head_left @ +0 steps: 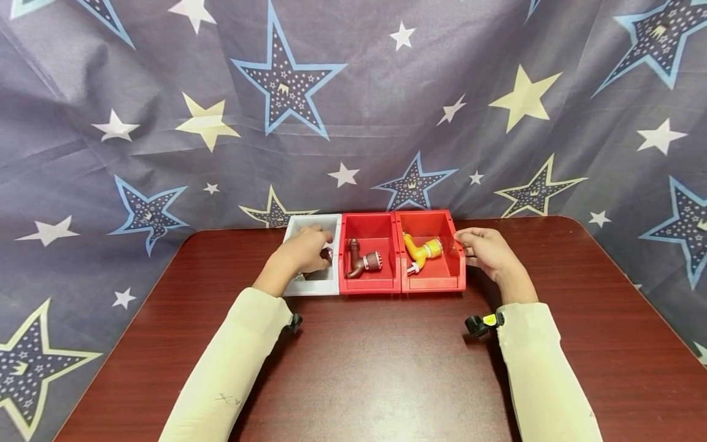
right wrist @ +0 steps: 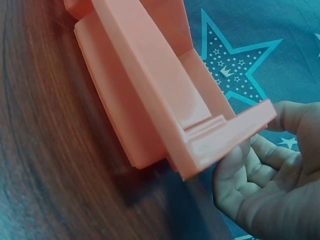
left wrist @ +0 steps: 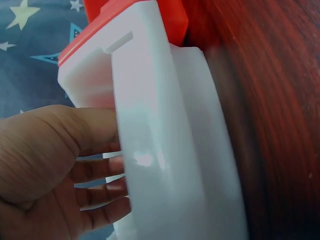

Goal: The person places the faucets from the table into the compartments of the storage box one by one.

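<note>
My left hand (head_left: 302, 253) reaches down into the white bin (head_left: 312, 287) at the left of a row of three. Beside its thumb and fingers shows part of a dark reddish-brown piece (head_left: 327, 253) with a shiny end; the bin's wall (left wrist: 150, 125) hides the fingertips in the left wrist view, so a grip on it cannot be made out. My right hand (head_left: 488, 252) pinches the right side wall of the right red bin (head_left: 433, 283), thumb on one side and curled fingers on the other. That bin contains a yellow plastic tap (head_left: 421, 253) with a ribbed knob.
Between the two outer bins stands another red bin (head_left: 370, 286), holding a brown plastic tap (head_left: 359, 263). All three sit near the back of the dark red wooden table (head_left: 381, 368). A star-patterned cloth (head_left: 359, 147) hangs right behind them.
</note>
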{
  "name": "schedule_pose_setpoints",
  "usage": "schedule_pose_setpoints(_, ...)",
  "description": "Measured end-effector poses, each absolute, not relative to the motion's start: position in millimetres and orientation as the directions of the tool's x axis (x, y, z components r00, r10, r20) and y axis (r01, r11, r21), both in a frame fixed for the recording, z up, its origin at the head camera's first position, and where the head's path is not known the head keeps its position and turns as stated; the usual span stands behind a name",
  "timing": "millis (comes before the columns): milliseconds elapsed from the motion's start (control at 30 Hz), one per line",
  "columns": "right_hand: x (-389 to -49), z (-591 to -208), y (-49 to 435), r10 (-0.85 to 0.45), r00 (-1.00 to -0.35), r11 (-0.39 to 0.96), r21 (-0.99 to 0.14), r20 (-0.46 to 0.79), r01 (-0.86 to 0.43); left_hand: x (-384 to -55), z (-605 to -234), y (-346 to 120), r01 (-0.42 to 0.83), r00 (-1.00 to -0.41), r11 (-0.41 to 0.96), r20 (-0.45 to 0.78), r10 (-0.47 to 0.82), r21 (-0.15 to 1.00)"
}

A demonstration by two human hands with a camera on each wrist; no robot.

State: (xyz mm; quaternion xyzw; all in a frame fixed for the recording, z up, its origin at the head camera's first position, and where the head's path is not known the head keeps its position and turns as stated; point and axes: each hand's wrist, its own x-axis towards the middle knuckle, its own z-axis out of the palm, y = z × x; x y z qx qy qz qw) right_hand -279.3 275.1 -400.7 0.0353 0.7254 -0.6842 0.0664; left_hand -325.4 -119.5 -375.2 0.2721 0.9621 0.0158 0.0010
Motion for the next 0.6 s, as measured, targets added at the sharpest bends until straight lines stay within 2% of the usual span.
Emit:
schedule_pose_setpoints(400, -281, -402, 274, -0.002, -0.987, 0.132, -0.979, -0.158, 0.156, -312, -362, -118, 0.525, -0.848, 0.849, 0.051, 0.528, -0.056)
schedule_pose_setpoints(600, -278, -396, 275, 0.061, -0.996, 0.273, -0.958, -0.072, 0.086, -304, -355, -123, 0.564, -0.815, 0.82, 0.094, 0.572, -0.098)
